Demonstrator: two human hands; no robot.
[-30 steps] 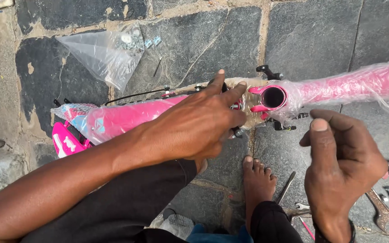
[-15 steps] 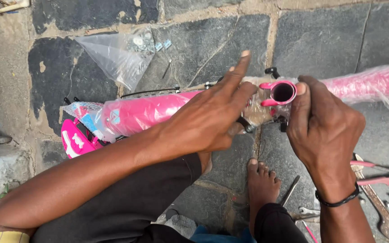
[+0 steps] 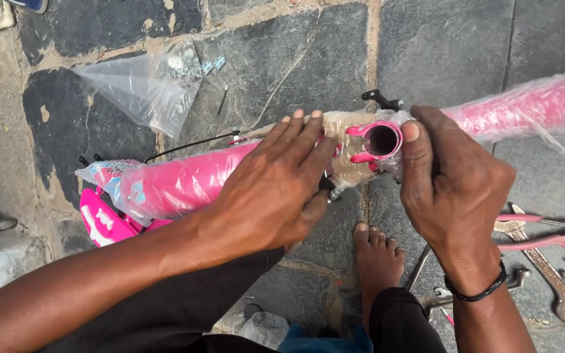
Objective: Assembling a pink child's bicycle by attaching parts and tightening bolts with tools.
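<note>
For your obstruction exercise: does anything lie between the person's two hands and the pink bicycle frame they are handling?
Only wrapping. The left hand lies on the clear plastic film covering the pink frame. The right hand grips beside the open tube end, where film also bunches. Nothing else intervenes.

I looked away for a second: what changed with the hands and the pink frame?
The right hand moved up from open air to grip the pink frame at its open tube end. The left hand stayed pressed on the wrapped tube; the frame did not shift.
</note>
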